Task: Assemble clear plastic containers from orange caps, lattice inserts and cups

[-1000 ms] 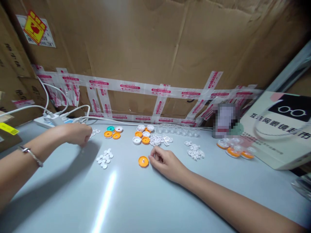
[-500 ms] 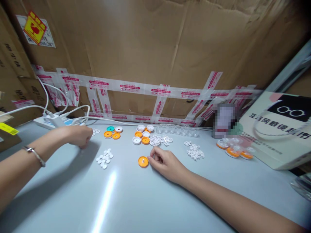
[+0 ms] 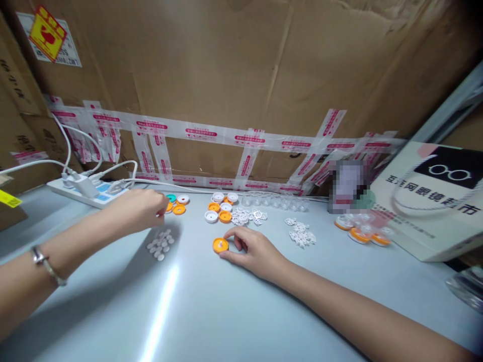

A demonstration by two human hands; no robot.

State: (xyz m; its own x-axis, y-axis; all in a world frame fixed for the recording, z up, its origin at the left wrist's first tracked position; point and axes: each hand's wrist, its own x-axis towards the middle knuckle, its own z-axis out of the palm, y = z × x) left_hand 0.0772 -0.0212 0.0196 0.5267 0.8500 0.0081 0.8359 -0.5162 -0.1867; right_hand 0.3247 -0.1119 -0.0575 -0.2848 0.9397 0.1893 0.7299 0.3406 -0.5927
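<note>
My right hand (image 3: 253,250) lies on the grey table (image 3: 234,311), thumb and forefinger closed round the edge of an orange cap (image 3: 220,245) with a white peg in its middle. My left hand (image 3: 138,207) hovers above a small pile of white discs (image 3: 160,244). Its fingertips are pinched together, pointing right toward a teal cap (image 3: 171,197) and two orange caps (image 3: 178,209). What the pinch holds is too small to make out. A metal bracelet (image 3: 43,261) is on my left wrist.
Orange and white caps (image 3: 222,207), white ring parts (image 3: 249,217) and white toothed pieces (image 3: 301,234) lie mid-table. Clear little cups (image 3: 275,202) line the taped cardboard wall (image 3: 241,75). A power strip (image 3: 85,193) sits far left, and a white box (image 3: 433,206) behind several assembled caps (image 3: 362,231) on the right.
My left hand has moved right from the spot near the power strip to above the white discs. My right hand's thumb and finger have spread around the orange cap.
</note>
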